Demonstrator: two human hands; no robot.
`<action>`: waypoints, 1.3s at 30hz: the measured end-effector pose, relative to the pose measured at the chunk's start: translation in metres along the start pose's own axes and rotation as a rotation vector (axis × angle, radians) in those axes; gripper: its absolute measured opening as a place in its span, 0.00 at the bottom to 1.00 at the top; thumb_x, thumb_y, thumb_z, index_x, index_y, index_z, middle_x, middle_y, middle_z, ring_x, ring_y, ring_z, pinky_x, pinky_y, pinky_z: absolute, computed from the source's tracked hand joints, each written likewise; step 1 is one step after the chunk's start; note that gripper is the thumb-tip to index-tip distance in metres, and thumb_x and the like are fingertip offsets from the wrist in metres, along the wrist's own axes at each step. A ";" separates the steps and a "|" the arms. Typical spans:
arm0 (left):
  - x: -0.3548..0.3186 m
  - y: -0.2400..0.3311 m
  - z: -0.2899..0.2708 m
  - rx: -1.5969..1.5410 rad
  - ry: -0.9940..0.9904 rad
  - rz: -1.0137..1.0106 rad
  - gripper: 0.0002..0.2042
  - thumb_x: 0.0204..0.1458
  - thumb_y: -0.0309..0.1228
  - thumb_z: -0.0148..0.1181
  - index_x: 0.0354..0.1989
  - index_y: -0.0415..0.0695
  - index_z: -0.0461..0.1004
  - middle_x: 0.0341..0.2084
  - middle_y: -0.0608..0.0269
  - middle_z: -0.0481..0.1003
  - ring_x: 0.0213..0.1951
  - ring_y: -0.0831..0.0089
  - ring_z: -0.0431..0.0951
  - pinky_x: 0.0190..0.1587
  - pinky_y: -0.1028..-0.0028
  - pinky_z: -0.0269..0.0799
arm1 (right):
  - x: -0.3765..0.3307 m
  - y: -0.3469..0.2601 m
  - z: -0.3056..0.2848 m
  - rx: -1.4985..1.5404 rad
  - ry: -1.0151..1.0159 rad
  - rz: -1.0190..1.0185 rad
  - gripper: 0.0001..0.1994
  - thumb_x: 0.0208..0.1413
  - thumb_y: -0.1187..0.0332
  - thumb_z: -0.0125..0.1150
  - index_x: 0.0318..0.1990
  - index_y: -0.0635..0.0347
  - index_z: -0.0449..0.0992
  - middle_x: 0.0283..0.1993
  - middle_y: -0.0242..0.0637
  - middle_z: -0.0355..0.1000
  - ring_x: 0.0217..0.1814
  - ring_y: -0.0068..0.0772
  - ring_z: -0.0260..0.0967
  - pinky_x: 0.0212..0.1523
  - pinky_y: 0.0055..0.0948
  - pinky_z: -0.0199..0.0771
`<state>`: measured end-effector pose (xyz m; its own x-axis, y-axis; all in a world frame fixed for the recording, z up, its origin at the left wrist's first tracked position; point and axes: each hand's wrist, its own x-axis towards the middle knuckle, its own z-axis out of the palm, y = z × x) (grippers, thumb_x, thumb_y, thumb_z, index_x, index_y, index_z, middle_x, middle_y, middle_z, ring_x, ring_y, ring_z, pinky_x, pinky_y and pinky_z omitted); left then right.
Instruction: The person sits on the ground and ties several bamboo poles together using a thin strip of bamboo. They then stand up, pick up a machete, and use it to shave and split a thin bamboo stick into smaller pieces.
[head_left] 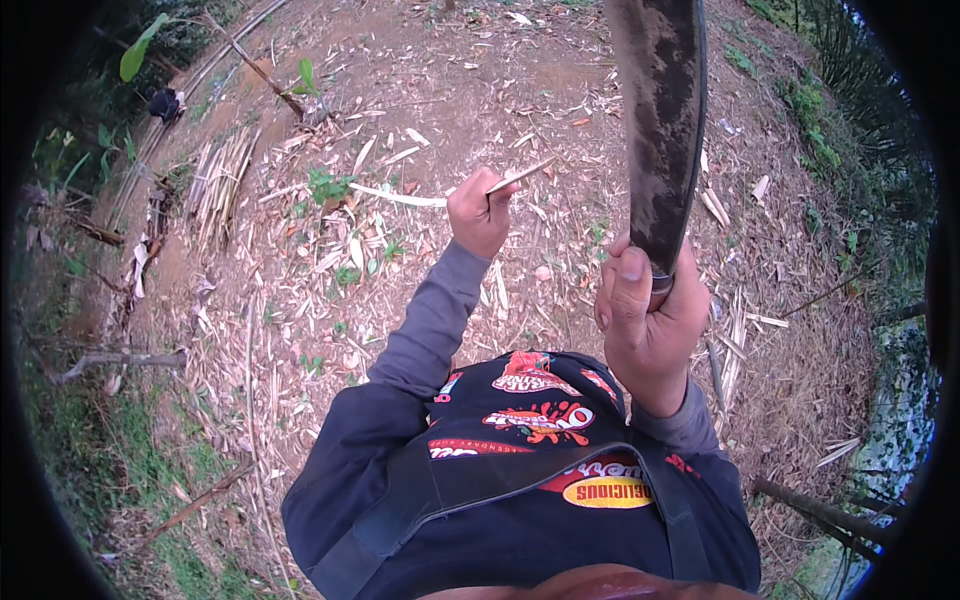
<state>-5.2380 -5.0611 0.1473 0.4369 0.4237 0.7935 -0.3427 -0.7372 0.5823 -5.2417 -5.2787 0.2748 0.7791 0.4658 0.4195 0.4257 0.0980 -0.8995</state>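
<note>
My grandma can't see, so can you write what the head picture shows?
A person's right hand grips a big dark knife pointing away; the left hand holds a thin stick. Pale scraps litter the brown ground, with a pile of sticks to the left.

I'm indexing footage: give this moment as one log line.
left hand: holding thin pale strip | right hand: gripping large knife | knife and strip apart | ground: scattered pale scraps

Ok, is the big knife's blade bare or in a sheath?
Bare: the dark, blotchy blade shows uncovered from the right hand up to the picture's top edge; cannot tell beyond, where it is cut off.
</note>
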 end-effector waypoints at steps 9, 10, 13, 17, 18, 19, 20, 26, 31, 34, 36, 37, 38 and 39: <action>0.003 0.002 0.003 0.031 0.043 0.032 0.14 0.60 0.36 0.62 0.27 0.39 0.71 0.16 0.59 0.65 0.17 0.64 0.68 0.21 0.65 0.60 | 0.013 0.018 0.008 0.113 -0.253 0.436 0.10 0.67 0.64 0.56 0.41 0.65 0.72 0.13 0.26 0.59 0.14 0.15 0.56 0.18 0.27 0.54; -0.007 0.001 -0.001 0.032 -0.003 -0.018 0.14 0.60 0.36 0.62 0.26 0.39 0.71 0.16 0.60 0.64 0.17 0.64 0.67 0.20 0.65 0.59 | 0.012 0.011 0.007 0.196 -0.246 0.504 0.11 0.67 0.64 0.56 0.41 0.65 0.72 0.13 0.25 0.59 0.14 0.14 0.55 0.18 0.26 0.54; 0.002 0.003 -0.003 -0.026 0.018 0.048 0.15 0.61 0.36 0.61 0.26 0.40 0.72 0.16 0.61 0.63 0.17 0.66 0.66 0.20 0.66 0.58 | 0.011 0.008 0.011 0.173 -0.197 0.383 0.11 0.68 0.64 0.56 0.41 0.64 0.72 0.12 0.23 0.58 0.14 0.11 0.53 0.17 0.24 0.51; 0.020 0.014 -0.006 -0.028 0.016 0.137 0.19 0.64 0.39 0.58 0.24 0.38 0.69 0.16 0.61 0.63 0.16 0.69 0.63 0.21 0.69 0.56 | 0.009 0.007 0.008 0.108 -0.191 0.301 0.10 0.67 0.65 0.57 0.41 0.64 0.72 0.12 0.24 0.58 0.14 0.11 0.54 0.17 0.25 0.50; 0.019 0.012 -0.007 -0.010 0.011 0.132 0.19 0.64 0.38 0.58 0.24 0.38 0.68 0.16 0.61 0.63 0.16 0.69 0.63 0.21 0.69 0.56 | 0.010 0.007 0.009 0.105 -0.190 0.302 0.09 0.67 0.65 0.57 0.41 0.64 0.72 0.12 0.25 0.58 0.14 0.12 0.54 0.17 0.25 0.50; 0.016 0.007 -0.008 0.007 0.006 0.126 0.18 0.63 0.38 0.58 0.24 0.38 0.68 0.16 0.61 0.63 0.16 0.69 0.63 0.20 0.68 0.56 | 0.010 0.008 0.010 0.103 -0.188 0.308 0.09 0.66 0.66 0.58 0.40 0.63 0.72 0.12 0.26 0.58 0.13 0.12 0.54 0.17 0.25 0.51; 0.016 0.003 -0.008 0.024 0.002 0.127 0.18 0.63 0.38 0.59 0.24 0.38 0.68 0.15 0.61 0.62 0.16 0.68 0.63 0.20 0.68 0.56 | 0.011 0.014 0.012 0.063 -0.191 0.285 0.08 0.66 0.66 0.58 0.40 0.63 0.72 0.11 0.27 0.58 0.13 0.13 0.54 0.17 0.25 0.51; 0.011 0.014 -0.011 0.041 -0.056 0.025 0.17 0.60 0.36 0.62 0.23 0.40 0.69 0.15 0.60 0.63 0.15 0.65 0.66 0.20 0.66 0.58 | 0.022 0.019 0.017 -0.315 -0.077 -0.071 0.08 0.59 0.74 0.63 0.40 0.63 0.70 0.18 0.40 0.70 0.17 0.34 0.73 0.20 0.31 0.67; 0.014 0.029 -0.010 -0.005 -0.159 -0.106 0.14 0.62 0.38 0.60 0.31 0.39 0.79 0.15 0.58 0.68 0.16 0.67 0.70 0.20 0.68 0.62 | 0.040 0.039 0.018 -0.483 0.065 -0.268 0.08 0.61 0.71 0.63 0.40 0.62 0.69 0.19 0.38 0.70 0.16 0.31 0.71 0.18 0.31 0.65; 0.018 0.040 -0.012 -0.052 -0.285 -0.297 0.14 0.63 0.38 0.60 0.36 0.38 0.81 0.13 0.60 0.66 0.16 0.76 0.66 0.21 0.70 0.61 | 0.048 0.038 0.005 -0.010 -0.060 0.203 0.09 0.66 0.66 0.58 0.39 0.62 0.68 0.18 0.30 0.66 0.14 0.22 0.64 0.15 0.26 0.59; 0.019 0.041 -0.011 -0.082 -0.290 -0.337 0.16 0.64 0.40 0.59 0.37 0.36 0.80 0.13 0.63 0.63 0.17 0.80 0.61 0.21 0.71 0.60 | 0.054 0.023 0.002 0.384 -0.157 0.491 0.13 0.71 0.61 0.51 0.38 0.61 0.68 0.18 0.21 0.59 0.14 0.11 0.54 0.13 0.19 0.51; 0.019 0.041 -0.009 -0.097 -0.293 -0.358 0.18 0.64 0.42 0.58 0.37 0.36 0.80 0.13 0.64 0.61 0.18 0.81 0.59 0.20 0.71 0.59 | 0.054 0.023 0.001 0.429 -0.155 0.503 0.13 0.71 0.61 0.51 0.38 0.61 0.68 0.18 0.22 0.59 0.14 0.11 0.54 0.13 0.19 0.51; 0.019 0.040 -0.009 -0.111 -0.298 -0.361 0.19 0.64 0.43 0.58 0.36 0.36 0.80 0.13 0.65 0.61 0.19 0.82 0.58 0.20 0.72 0.58 | 0.055 0.025 0.002 0.477 -0.155 0.512 0.13 0.71 0.61 0.51 0.39 0.62 0.69 0.18 0.22 0.59 0.14 0.12 0.53 0.13 0.19 0.51; 0.018 0.039 -0.009 -0.125 -0.303 -0.365 0.20 0.65 0.44 0.57 0.36 0.35 0.79 0.13 0.66 0.60 0.19 0.82 0.57 0.20 0.72 0.57 | 0.056 0.025 0.002 0.524 -0.155 0.521 0.13 0.71 0.61 0.50 0.39 0.62 0.69 0.17 0.23 0.59 0.13 0.12 0.53 0.13 0.19 0.51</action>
<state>-5.2505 -5.0772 0.1859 0.7632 0.4567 0.4571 -0.2111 -0.4923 0.8444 -5.1885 -5.2483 0.2753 0.7293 0.6812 -0.0630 -0.2847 0.2185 -0.9334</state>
